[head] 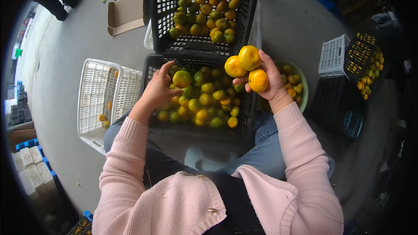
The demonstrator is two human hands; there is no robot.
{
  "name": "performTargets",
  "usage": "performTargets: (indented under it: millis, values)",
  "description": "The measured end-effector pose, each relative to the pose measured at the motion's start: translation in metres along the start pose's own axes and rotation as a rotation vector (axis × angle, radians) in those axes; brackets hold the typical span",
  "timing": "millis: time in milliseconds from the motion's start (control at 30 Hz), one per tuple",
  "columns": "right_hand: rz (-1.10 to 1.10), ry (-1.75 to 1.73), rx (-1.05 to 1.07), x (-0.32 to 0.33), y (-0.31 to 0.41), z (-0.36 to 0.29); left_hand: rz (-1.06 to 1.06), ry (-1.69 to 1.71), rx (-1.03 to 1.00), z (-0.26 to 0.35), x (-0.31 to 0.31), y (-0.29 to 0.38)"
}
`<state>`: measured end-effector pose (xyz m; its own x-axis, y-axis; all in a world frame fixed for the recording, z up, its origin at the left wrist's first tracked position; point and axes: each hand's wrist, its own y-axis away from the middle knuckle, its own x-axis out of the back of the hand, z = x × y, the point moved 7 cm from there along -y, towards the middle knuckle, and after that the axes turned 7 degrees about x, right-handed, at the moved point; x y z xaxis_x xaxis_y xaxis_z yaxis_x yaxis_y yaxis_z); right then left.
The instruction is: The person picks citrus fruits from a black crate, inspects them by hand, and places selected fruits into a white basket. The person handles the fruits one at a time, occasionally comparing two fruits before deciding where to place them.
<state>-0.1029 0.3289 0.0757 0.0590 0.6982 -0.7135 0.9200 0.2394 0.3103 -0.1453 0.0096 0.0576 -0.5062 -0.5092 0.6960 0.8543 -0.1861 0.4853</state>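
My right hand (269, 80) holds three yellow-orange mandarins (249, 58) in a cluster above the right side of a black plastic crate (196, 130). My left hand (160, 85) is over the crate's left side, thumb and index finger spread wide. Between them is a green-yellow mandarin (182, 79), larger in view than the fruit below. Gaps show at the index fingertip and thumb; whether hidden fingers support it I cannot tell. Many green and yellow mandarins (205, 99) fill the crate below both hands.
A second black crate (251, 23), tilted towards me, holds more mandarins. To the left stands a white crate (98, 63) with several fruits; to the right, a green basin (305, 91) of mandarins. Beyond are a cardboard box (127, 11), stacked crates (333, 55) and a person's legs (55, 0).
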Motion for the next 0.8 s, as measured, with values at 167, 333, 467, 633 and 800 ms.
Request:
performTargets:
  millis: [167, 333, 467, 633, 800]
  values:
    - [0.408, 0.487, 0.028, 0.102, 0.032, -0.092, -0.019, 0.48, 0.178, -0.046, -0.012, -0.02]
    - [0.672, 1.354, -0.148, 0.304, 0.085, -0.092, -0.029, -0.088, -0.09, -0.014, -0.031, -0.018]
    - [0.639, 1.951, -0.005, 0.306, 0.089, -0.029, -0.213, -0.042, -0.015, -0.026, -0.04, -0.002]
    - [0.217, 2.328, -0.119, 0.293, 0.067, 0.009, -0.28, -0.174, -0.015, -0.014, -0.047, 0.006]
    - [0.242, 2.081, -0.126, 0.29, 0.07, 0.0, -0.298, -0.145, -0.036, -0.004, -0.046, 0.01]
